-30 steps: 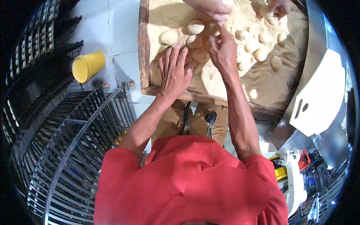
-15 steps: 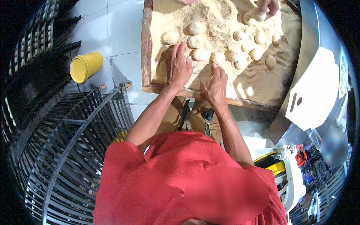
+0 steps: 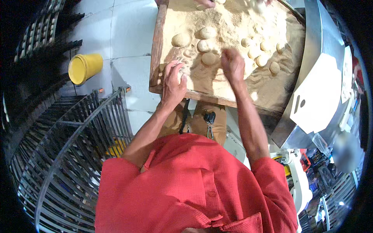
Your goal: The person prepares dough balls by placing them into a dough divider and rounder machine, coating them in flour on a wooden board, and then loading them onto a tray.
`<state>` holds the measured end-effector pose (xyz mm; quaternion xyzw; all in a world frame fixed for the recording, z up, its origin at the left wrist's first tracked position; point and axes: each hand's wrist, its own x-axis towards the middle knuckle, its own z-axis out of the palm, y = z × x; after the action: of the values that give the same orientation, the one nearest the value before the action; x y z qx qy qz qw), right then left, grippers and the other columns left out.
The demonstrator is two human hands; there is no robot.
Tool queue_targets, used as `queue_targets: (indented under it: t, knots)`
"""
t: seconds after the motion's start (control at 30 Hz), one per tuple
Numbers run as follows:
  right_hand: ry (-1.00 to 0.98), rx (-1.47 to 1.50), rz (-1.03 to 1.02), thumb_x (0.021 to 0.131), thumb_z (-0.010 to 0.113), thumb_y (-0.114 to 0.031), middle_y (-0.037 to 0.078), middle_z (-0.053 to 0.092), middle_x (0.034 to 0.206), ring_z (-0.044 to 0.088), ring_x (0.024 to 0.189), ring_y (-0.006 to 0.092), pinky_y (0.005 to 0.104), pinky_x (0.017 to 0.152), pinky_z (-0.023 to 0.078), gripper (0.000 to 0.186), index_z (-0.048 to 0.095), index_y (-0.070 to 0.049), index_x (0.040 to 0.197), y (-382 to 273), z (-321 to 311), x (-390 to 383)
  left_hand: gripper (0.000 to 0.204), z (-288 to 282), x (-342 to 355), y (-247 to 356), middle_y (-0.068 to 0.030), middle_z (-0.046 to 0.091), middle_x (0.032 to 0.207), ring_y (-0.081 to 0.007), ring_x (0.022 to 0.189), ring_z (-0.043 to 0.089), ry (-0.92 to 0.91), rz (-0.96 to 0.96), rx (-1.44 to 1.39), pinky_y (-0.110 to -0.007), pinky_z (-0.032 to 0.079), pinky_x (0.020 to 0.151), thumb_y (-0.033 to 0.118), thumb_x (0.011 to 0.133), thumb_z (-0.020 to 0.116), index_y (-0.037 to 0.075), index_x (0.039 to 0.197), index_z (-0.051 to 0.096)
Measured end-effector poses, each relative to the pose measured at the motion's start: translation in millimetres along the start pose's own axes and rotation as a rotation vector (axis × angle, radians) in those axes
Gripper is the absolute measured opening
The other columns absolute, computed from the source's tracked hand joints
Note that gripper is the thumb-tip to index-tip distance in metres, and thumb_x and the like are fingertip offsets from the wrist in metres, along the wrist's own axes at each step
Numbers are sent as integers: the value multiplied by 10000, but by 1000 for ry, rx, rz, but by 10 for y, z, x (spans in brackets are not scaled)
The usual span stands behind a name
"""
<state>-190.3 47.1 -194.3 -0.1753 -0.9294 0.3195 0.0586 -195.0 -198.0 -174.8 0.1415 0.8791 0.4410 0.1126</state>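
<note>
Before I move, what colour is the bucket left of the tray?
Yellow; the bucket shows best in the head view.

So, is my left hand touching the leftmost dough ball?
Apart. The head view plainly shows a strip of pale powder between your left hand and the leftmost dough ball.

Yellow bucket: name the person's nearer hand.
Left. The left hand is to the right of the yellow bucket; the right hand is farther that way, beyond the left.

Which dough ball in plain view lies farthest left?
The dough ball beyond the left hand, nearest the left wall of the tray; all others in plain view lie farther right.
</note>
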Motion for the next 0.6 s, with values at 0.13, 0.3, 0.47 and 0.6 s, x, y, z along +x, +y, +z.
queue_targets:
  t: [0.13, 0.3, 0.47, 0.6]
  knots:
    - [1, -364, -372, 818, 733, -130, 166, 693, 1003, 654, 876, 379, 485, 811, 548, 294, 694, -20, 1088, -30, -24, 444, 413, -101, -243, -11, -200, 518, 1314, -389, 1229, 527, -31, -6, 41, -467, 433, 1055, 46, 847, 686, 8, 1245, 581]
    - [-324, 15, 40, 863, 686, -95, 146, 750, 930, 703, 740, 245, 363, 677, 581, 157, 748, -36, 994, -171, -227, 541, 406, -172, -626, -86, -197, 534, 1295, -396, 1199, 544, -9, -11, 3, -461, 454, 1031, 57, 841, 704, 14, 1228, 588]
    - [-88, 304, 24, 922, 620, -17, 93, 765, 903, 706, 746, 161, 302, 642, 588, 219, 760, -75, 1079, -694, -682, 384, 349, -188, -904, -74, -188, 558, 1281, -381, 1150, 584, 45, -27, -33, -442, 487, 989, 66, 846, 711, 15, 1182, 631]
    - [-194, -116, -75, 945, 602, -34, 143, 763, 958, 647, 600, 134, 250, 509, 528, 246, 745, -74, 1142, -331, -31, 177, 353, -70, -1010, 115, -181, 565, 1279, -384, 1185, 563, 41, 19, -29, -454, 470, 1000, 80, 843, 717, 22, 1184, 645]
